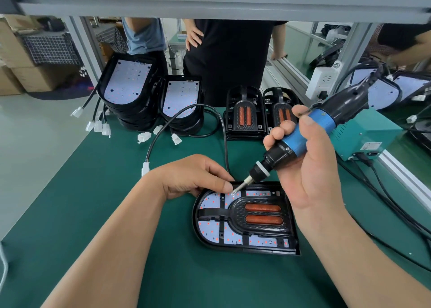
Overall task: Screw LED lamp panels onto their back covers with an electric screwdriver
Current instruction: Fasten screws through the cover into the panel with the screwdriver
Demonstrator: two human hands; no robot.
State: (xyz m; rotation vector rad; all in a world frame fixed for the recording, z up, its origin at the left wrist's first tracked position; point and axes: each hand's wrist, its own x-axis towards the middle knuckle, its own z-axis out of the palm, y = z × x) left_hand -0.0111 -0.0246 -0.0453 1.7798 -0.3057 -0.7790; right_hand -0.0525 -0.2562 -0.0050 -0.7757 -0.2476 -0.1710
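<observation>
Lamp assembly point(254, 206): black back cover with white LED panel and two orange strips, flat on the green mat point(116, 214) just below you.
Electric screwdriver point(310, 130): your right hand point(310, 167) is wrapped firmly round its blue barrel. The bit slants down to the assembly's far edge, its tip at a small bright screw point(233, 192).
Left hand point(193, 177): rests on the assembly's far-left rim, covering it. Thumb and forefinger curl together beside the bit tip; you cannot tell whether they pinch anything.
Black cable point(222, 130): loops away from the assembly's far edge, passing behind your left hand.
Beyond the assembly: two stacks of panelled covers point(127, 86) far-left, two stacks of black frames point(245, 114) straight behind.
Green power box point(363, 139): far-right of the assembly, partly hidden by the screwdriver.
</observation>
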